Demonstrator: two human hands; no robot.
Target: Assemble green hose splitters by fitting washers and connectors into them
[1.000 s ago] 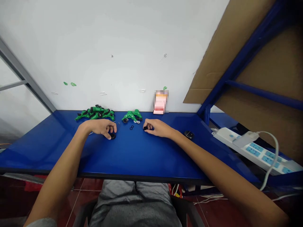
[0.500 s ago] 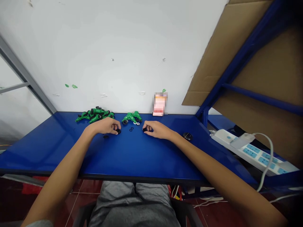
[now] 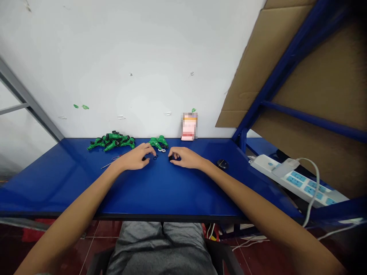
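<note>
My left hand [image 3: 139,157] is over the table with thumb and forefinger spread beside two small black rings [image 3: 155,157]. A dark piece shows under its palm; whether the hand touches it I cannot tell. My right hand [image 3: 185,157] is closed, its fingertips pinching a small black part [image 3: 171,157] that they mostly hide. Just behind the rings lie two white rings [image 3: 162,150] and some green plastic fittings [image 3: 159,142] with black ends. A larger heap of similar green fittings [image 3: 113,140] lies at the back left.
A thin metal tool [image 3: 107,165] lies partly behind my left wrist. On the blue table [image 3: 160,191], a round black object [image 3: 222,164] sits beside my right forearm. A white power strip [image 3: 298,179] with a cable is at right. A blurred pink packet [image 3: 189,128] leans on the wall.
My left hand has moved right and away from the dark round piece at its fingertips, opening toward the black rings. My right hand keeps its pinch. The view has shifted slightly.
</note>
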